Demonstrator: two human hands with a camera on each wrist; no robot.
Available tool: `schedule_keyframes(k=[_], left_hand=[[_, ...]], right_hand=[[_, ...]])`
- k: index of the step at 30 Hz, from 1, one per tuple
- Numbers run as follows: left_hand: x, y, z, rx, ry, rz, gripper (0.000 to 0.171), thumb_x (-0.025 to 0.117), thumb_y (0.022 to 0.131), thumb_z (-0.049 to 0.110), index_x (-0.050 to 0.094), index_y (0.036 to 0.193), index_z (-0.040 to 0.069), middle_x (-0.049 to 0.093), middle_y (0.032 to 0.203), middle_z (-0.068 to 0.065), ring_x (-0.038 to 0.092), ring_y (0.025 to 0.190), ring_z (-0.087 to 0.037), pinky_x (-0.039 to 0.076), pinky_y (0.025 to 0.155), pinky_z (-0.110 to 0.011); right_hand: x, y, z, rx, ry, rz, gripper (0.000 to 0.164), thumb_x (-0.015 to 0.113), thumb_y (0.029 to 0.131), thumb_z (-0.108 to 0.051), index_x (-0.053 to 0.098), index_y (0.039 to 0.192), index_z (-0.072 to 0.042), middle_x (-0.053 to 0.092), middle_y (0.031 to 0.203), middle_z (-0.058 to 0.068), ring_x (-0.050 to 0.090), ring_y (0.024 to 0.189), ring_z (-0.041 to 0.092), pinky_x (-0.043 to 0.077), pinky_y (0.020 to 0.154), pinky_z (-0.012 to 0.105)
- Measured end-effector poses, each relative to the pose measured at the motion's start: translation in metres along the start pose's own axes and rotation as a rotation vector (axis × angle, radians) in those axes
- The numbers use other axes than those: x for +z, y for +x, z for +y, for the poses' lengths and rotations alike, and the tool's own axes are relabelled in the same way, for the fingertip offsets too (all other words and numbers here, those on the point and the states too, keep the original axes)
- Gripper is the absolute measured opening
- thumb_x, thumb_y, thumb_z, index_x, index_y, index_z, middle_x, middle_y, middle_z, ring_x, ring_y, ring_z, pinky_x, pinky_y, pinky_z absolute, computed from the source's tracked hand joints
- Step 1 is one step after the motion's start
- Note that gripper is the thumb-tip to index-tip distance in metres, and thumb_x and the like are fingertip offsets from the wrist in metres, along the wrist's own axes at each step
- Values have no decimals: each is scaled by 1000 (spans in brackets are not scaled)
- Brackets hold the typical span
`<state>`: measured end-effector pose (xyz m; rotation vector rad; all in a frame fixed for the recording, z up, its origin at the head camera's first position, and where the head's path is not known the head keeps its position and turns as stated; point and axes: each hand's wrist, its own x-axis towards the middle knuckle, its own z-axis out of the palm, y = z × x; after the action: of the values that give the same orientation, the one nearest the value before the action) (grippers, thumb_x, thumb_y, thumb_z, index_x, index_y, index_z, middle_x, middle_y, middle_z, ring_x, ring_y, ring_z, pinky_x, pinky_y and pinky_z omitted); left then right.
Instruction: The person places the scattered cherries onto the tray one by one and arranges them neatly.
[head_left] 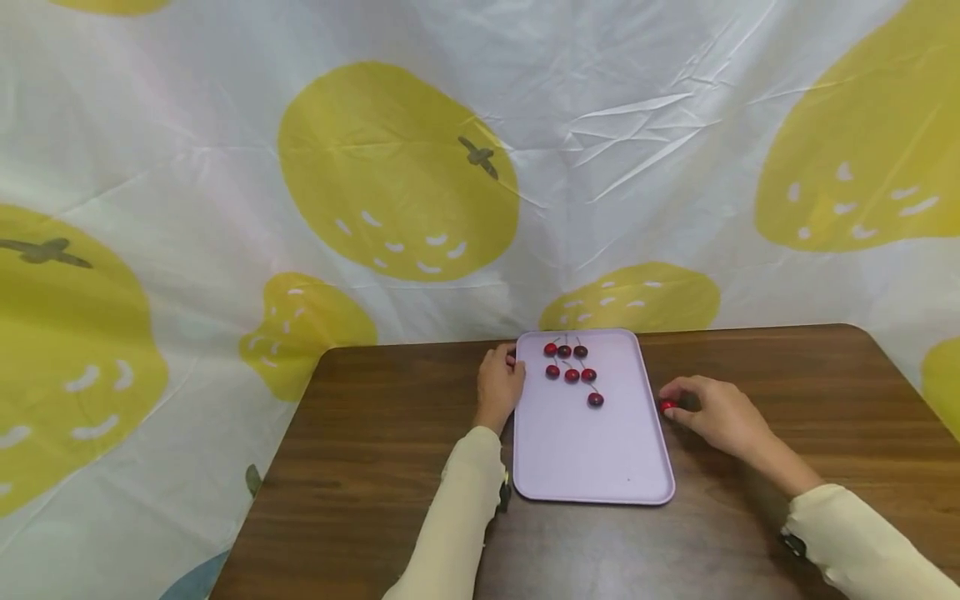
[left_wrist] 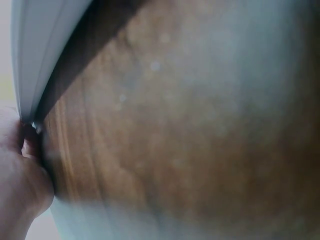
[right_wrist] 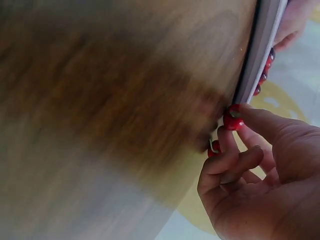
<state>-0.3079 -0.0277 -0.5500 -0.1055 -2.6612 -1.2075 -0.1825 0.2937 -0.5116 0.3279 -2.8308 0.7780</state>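
Note:
A lilac tray (head_left: 592, 467) lies on the table with several dark red cherries (head_left: 572, 376) in its far half, in two rows plus a lone cherry (head_left: 596, 400) nearer. At the tray's far left edge, my left hand (head_left: 501, 387) grips the rim; in the left wrist view part of that hand (left_wrist: 25, 185) shows beside the tray's side (left_wrist: 45, 45). Just off the right edge, my right hand (head_left: 716, 417) pinches a red cherry (right_wrist: 233, 117) between thumb and finger. A second cherry (right_wrist: 214, 148) shows by its other, curled fingers.
The tray stands on a dark brown wooden table (head_left: 375, 467). Close behind the table hangs a white cloth (head_left: 187, 208) with large yellow fruit prints.

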Motion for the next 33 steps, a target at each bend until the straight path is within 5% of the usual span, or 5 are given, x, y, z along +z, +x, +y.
schedule_keyframes(k=[8,15,21,33], left_hand=[[-1,2,1,10,3,2,33,68,102,13,68,133,4,66,104,-11,63,91,-22,55,84,-37],[-3,1,1,20,-2,11,32,69,100,12,70,131,3,66,101,-11,63,90,-22,55,82,-37],[-2,-1,2,1,-3,-17,33,68,102,14,69,134,5,66,104,-11,62,91,-21,55,84,-36],[-3,1,1,23,11,17,32,69,100,12,70,131,4,67,101,-10,64,90,-22,55,83,-36]], right_hand=[[0,7,-10,18,-32,44,22,85,85,-15,75,104,-16,75,95,4,71,89,27,53,74,46],[6,26,-43,-19,2,57,24,84,84,-9,72,104,-14,67,90,5,57,75,18,44,64,33],[27,43,-69,-99,13,56,28,84,85,-9,69,108,-15,69,96,1,59,74,14,44,61,28],[61,68,-90,-351,-12,112,27,86,83,-3,69,101,-13,69,97,0,71,87,16,60,77,37]])
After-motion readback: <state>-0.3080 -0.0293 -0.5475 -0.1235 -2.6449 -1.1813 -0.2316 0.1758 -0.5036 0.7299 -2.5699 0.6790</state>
